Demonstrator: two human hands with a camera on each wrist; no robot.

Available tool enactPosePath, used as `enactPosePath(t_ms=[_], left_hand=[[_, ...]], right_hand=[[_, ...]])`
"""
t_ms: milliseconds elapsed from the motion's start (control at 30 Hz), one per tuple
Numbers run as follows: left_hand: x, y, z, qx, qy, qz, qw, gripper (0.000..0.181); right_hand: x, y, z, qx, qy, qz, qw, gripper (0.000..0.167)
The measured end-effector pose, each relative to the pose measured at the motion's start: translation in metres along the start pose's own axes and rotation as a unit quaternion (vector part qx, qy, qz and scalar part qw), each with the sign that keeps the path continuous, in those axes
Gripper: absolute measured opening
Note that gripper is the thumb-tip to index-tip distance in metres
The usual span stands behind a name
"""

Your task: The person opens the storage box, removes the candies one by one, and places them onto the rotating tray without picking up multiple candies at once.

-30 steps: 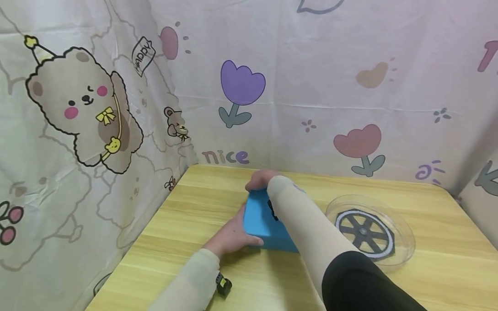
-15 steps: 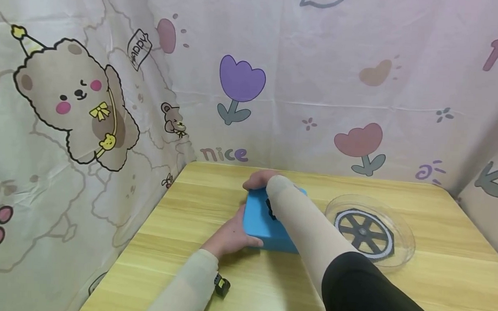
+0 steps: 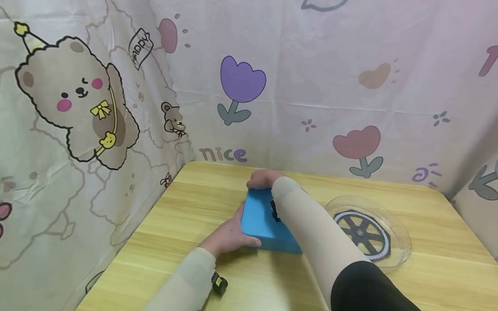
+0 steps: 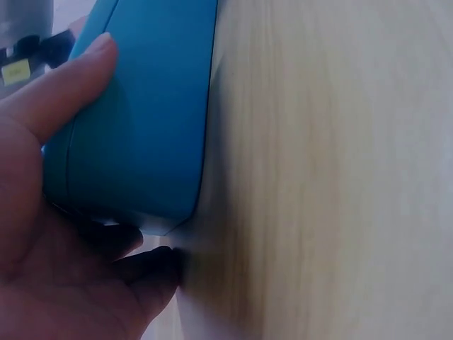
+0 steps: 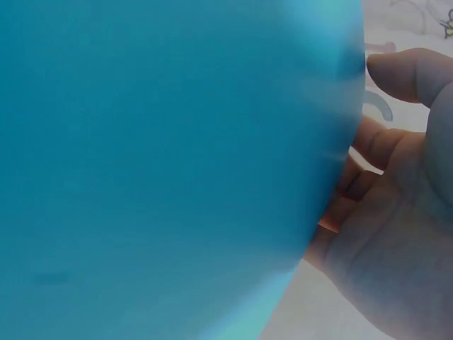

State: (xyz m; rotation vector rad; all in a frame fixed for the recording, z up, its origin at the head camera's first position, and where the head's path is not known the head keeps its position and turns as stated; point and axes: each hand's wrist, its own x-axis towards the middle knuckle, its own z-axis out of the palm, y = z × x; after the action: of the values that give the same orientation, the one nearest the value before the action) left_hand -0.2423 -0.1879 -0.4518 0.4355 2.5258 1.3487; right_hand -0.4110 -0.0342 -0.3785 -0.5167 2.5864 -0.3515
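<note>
A blue box (image 3: 259, 215) with rounded corners sits on the wooden table, partly behind my right forearm. In the left wrist view a thin seam runs along its side (image 4: 141, 120). My left hand (image 3: 227, 237) grips the near left corner, its thumb pressed on the front side and its fingers around the left side. Reaching across the top, my right hand (image 3: 264, 179) holds the far edge. In the right wrist view its fingers (image 5: 371, 142) curl behind the box, and the blue top (image 5: 177, 156) fills most of that view.
To the right lies a round clear plastic dish (image 3: 404, 252) with a dark spoked wheel shape (image 3: 359, 232) in it, partly behind the right arm. A patterned cloth (image 3: 301, 84) hangs behind the wooden table (image 3: 202, 186) and along its sides.
The head view has shifted slightly. Both hands stay on the blue box, which shows no clear movement on the table.
</note>
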Motion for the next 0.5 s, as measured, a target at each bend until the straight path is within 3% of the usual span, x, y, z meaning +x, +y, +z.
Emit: enactPosePath(t_ms=[500], left_hand=[[0.001,-0.001,0.002,-0.003,0.016,-0.006,0.9999,0.126]], right_hand=[[-0.051,0.058,-0.008,-0.021,0.059,0.004,0.9980,0.050]])
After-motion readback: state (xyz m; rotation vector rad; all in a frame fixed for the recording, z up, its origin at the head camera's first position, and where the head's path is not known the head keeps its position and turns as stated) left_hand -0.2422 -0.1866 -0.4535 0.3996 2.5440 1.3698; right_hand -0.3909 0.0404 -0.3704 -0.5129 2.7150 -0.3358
